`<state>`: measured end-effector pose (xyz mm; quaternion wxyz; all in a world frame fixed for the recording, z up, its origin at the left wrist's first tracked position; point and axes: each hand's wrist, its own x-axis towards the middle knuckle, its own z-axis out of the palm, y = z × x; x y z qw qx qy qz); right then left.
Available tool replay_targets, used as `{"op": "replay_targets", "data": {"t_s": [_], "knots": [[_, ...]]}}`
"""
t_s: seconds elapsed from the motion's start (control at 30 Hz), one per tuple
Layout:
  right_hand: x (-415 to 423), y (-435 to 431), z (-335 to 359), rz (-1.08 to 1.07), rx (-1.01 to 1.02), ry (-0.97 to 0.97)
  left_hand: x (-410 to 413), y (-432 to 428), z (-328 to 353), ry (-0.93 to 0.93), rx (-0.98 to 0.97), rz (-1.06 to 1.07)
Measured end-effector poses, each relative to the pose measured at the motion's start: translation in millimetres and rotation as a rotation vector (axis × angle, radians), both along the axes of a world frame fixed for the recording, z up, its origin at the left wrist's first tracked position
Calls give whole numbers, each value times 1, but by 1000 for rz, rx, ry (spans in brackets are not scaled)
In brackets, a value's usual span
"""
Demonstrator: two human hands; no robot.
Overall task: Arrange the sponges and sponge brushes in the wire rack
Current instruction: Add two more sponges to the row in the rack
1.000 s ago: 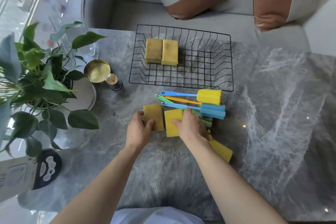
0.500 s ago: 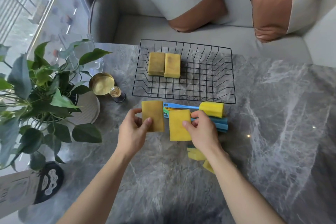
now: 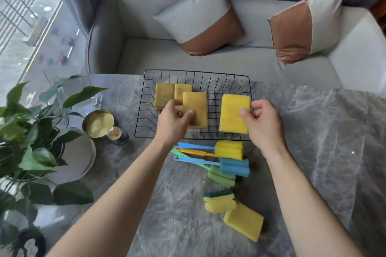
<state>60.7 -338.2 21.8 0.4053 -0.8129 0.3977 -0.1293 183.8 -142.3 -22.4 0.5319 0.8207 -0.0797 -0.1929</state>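
A black wire rack [image 3: 249,81] stands at the table's far edge with two dull yellow sponges [image 3: 164,95] side by side at its back left. My left hand [image 3: 174,123] grips a dull yellow sponge [image 3: 196,106] over the rack's left half. My right hand [image 3: 263,123] holds a bright yellow sponge [image 3: 232,112] over the right half. On the table in front lie three sponge brushes: yellow head [image 3: 229,149], blue head [image 3: 235,167], green head [image 3: 221,177]. Nearer me lie a yellow-green sponge [image 3: 219,201] and a yellow sponge [image 3: 243,221].
A leafy potted plant [image 3: 27,131] on a white plate fills the left side. A gold bowl [image 3: 98,124] and a small toothpick jar [image 3: 117,134] stand left of the rack. Behind the grey marble table [image 3: 313,142] is a sofa with two cushions [image 3: 200,14].
Both hands lifted their sponges off the table and carried them away from me, from in front of the rack to above its inside. The camera tilted up.
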Motion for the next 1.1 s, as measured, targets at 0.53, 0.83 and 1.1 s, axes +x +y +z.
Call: {"op": "replay_targets", "data": {"t_s": [0.53, 0.83, 1.1], "knots": [[75, -65, -51, 44, -65, 216, 72, -92, -69, -64, 427, -139], [110, -50, -69, 139, -182, 376, 49, -72, -77, -470, 448, -174], [129, -41, -79, 120, -159, 466, 46, -51, -101, -460, 716, -400]]}}
